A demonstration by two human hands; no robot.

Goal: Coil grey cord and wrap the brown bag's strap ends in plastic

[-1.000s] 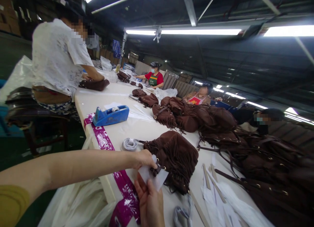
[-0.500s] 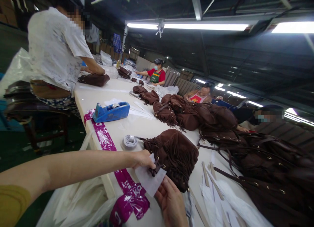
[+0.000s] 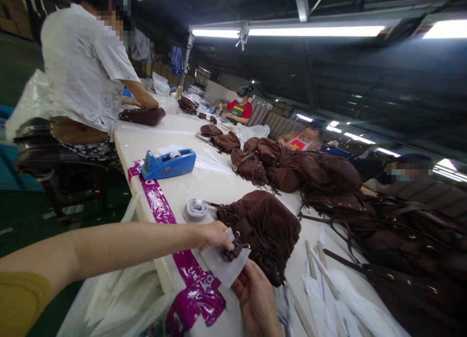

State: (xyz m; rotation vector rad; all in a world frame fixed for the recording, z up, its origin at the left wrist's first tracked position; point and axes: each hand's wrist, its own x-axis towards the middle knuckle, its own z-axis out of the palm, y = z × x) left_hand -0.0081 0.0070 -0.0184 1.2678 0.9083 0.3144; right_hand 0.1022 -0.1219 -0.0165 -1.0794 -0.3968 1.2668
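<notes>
A brown fringed suede bag (image 3: 263, 225) lies on the white table (image 3: 204, 188) just in front of me. Under its small strap tab with a metal buckle (image 3: 233, 251) sits a white piece of paper (image 3: 222, 266). My left hand (image 3: 210, 235) pinches the upper edge of that paper beside the tab. My right hand (image 3: 257, 300) comes up from below, fingers curled on the paper's lower right edge. Both hands are closed on the sheet.
A blue tape dispenser (image 3: 168, 164) and a roll of tape (image 3: 196, 208) lie to the left. A heap of brown bags (image 3: 328, 176) fills the right side. Paper strips (image 3: 321, 283) lie near me. Several people work along the table; one in white (image 3: 85, 64) sits at left.
My right hand has shifted right and lower along the paper. The view has swung slightly. My left hand keeps its pinch at the tab.
</notes>
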